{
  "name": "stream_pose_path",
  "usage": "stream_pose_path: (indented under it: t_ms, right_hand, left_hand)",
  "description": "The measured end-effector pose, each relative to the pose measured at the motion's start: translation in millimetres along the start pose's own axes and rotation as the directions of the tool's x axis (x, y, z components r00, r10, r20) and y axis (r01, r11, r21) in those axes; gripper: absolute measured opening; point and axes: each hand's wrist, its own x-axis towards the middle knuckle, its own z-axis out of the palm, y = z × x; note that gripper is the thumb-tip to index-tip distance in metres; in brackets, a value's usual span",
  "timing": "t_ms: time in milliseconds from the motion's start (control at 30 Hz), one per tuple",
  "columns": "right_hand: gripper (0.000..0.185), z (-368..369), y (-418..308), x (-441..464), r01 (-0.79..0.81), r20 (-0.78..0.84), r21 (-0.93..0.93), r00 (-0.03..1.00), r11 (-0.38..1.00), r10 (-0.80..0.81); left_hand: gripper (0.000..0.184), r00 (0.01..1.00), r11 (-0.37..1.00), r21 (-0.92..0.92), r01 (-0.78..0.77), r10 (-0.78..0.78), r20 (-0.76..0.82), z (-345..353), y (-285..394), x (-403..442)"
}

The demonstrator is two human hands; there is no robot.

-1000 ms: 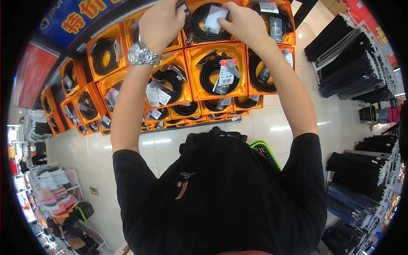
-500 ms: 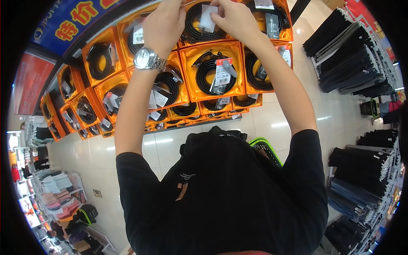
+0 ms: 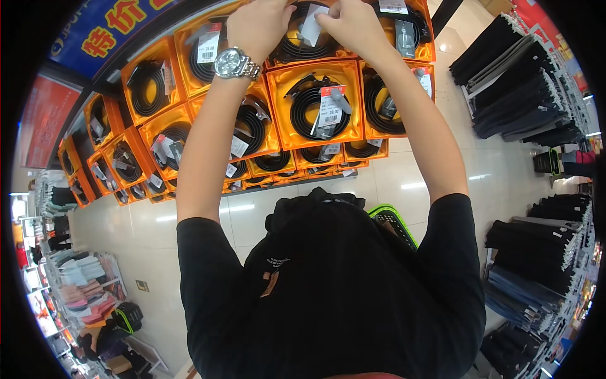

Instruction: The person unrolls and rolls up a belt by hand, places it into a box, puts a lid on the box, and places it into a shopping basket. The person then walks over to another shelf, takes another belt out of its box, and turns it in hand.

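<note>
At the top edge, a coiled black belt (image 3: 293, 45) lies in an orange satin-lined box. My right hand (image 3: 355, 28) is closed at the right of this belt, its thumb and finger on a white paper tag (image 3: 310, 26). My left hand (image 3: 257, 28), with a silver watch (image 3: 232, 63) on the wrist, is over the box's left side. Its fingers are curled in, and their tips are partly cut off by the frame, so what they hold is hidden. Just below, another boxed belt (image 3: 303, 117) carries a red and white price tag (image 3: 330, 107).
Rows of similar boxed belts (image 3: 148, 88) fill the stepped display. A blue sign (image 3: 120, 31) rises at upper left. Trousers hang on racks (image 3: 517, 76) to the right; folded clothes (image 3: 88, 284) are at lower left. A green-rimmed black basket (image 3: 392, 222) is beside my body.
My left hand and wrist have shifted right, closer to the tagged belt, uncovering more of the price tag at its left. My right hand has moved slightly right, still at the white tag.
</note>
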Motion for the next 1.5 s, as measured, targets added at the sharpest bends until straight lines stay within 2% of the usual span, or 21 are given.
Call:
stream_pose_path:
  t_ms: [100, 133, 167, 267, 367, 433, 467, 533, 567, 633, 700, 767, 933, 1000, 1067, 1167, 1200, 1267, 1367, 1400, 1500]
  right_hand:
    - [0.038, -2, 5, -2, -0.002, 0.011, -0.03, 1.0, 1.0, 0.003]
    - [0.038, -3, 6, -3, -0.008, 0.026, -0.054, 1.0, 0.999, 0.009]
    - [0.038, -5, 7, -4, -0.009, 0.024, -0.055, 1.0, 0.998, 0.011]
    - [0.038, -12, 1, -6, -0.054, 0.067, 0.034, 0.996, 0.998, 0.052]
    - [0.034, -12, 1, -4, -0.023, 0.084, 0.161, 0.996, 0.987, 0.009]
    - [0.032, -13, 4, -2, 0.041, 0.165, 0.398, 0.98, 0.916, -0.115]
    - [0.032, -14, 4, -2, 0.044, 0.164, 0.4, 0.979, 0.915, -0.118]
    - [0.028, -19, 2, -2, 0.392, 0.078, 0.186, 0.908, 0.901, -0.411]
    - [0.028, -22, 2, -1, 0.392, 0.079, 0.187, 0.908, 0.901, -0.412]
    - [0.022, -29, 1, 1, 0.661, 0.134, -0.154, 0.75, 0.734, -0.647]
    - [0.016, -33, -2, 5, 0.73, 0.157, -0.199, 0.682, 0.654, -0.714]
    - [0.014, -35, -3, 9, 0.823, 0.105, -0.243, 0.549, 0.514, -0.829]
    - [0.017, -25, 9, 11, 0.746, 0.169, -0.225, 0.663, 0.627, -0.729]
    - [0.017, -24, 6, 10, 0.719, 0.168, -0.214, 0.693, 0.661, -0.701]
    - [0.017, -23, 0, 8, 0.604, 0.196, -0.233, 0.797, 0.762, -0.571]
    - [0.016, -17, 3, 14, 0.606, 0.129, -0.155, 0.795, 0.78, -0.592]
    - [0.016, -18, 1, 14, 0.606, 0.126, -0.158, 0.796, 0.78, -0.593]
    - [0.019, -21, -4, 13, 0.689, -0.067, -0.196, 0.7, 0.698, -0.711]
    - [0.027, -5, 22, 8, 0.64, -0.169, -0.244, 0.712, 0.728, -0.682]
    - [0.017, -4, 21, -3, 0.565, -0.076, -0.189, 0.807, 0.803, -0.585]
    - [0.025, 3, 20, -19, 0.514, 0.154, -0.234, 0.858, 0.825, -0.49]
  left_hand:
    - [0.011, 0.999, 0.999, -0.039, 0.035, -0.036, -0.016, 0, 0, -3]
    - [0.013, 0.993, 0.997, -0.067, -0.023, 0.015, -0.121, -4, 2, -3]
    - [0.013, 0.992, 0.997, -0.069, -0.025, 0.016, -0.121, -2, -3, -6]
    - [0.014, 0.999, 1.0, -0.011, -0.001, 0.0, -0.043, -1, -13, -19]
    - [0.016, 0.996, 0.999, -0.036, 0.008, -0.005, 0.085, -10, -14, -27]
    - [0.017, 0.995, 0.999, -0.04, 0.016, -0.012, 0.098, -13, -13, -30]
    - [0.018, 0.994, 0.999, -0.045, 0.025, -0.02, 0.109, -14, -13, -31]
    - [0.017, 0.994, 0.996, -0.095, -0.001, 0.012, 0.113, -15, -14, -35]
    - [0.016, 0.992, 0.988, -0.15, -0.028, 0.046, 0.117, -15, -14, -37]
    - [0.016, 0.992, 0.983, -0.176, -0.047, 0.068, 0.11, -15, -13, -40]
    - [0.016, 0.987, 0.983, -0.181, -0.033, 0.061, 0.15, -15, -13, -42]
    - [0.016, 0.988, 0.978, -0.203, -0.039, 0.068, 0.138, -14, -13, -43]
    - [0.019, 0.994, 0.958, -0.281, 0.05, -0.019, 0.111, -15, -2, -42]
    - [0.023, 0.976, 0.943, -0.298, 0.148, -0.09, 0.197, -19, 5, -39]
    - [0.024, 0.984, 0.955, -0.276, 0.112, -0.068, 0.163, -12, 7, -37]
    - [0.024, 0.995, 0.962, -0.267, 0.065, -0.042, 0.092, -2, 4, -35]
    - [0.022, 0.986, 0.961, -0.249, 0.12, -0.085, 0.146, -4, 4, -33]
    - [0.025, 0.966, 0.943, -0.258, 0.211, -0.161, 0.202, -5, 2, -32]
    - [0.029, 0.945, 0.91, -0.295, 0.29, -0.224, 0.239, -5, 2, -32]
    - [0.031, 0.943, 0.907, -0.303, 0.292, -0.221, 0.247, -4, 1, -32]
    - [0.033, 0.953, 0.901, -0.353, 0.253, -0.168, 0.253, -1, -1, -33]
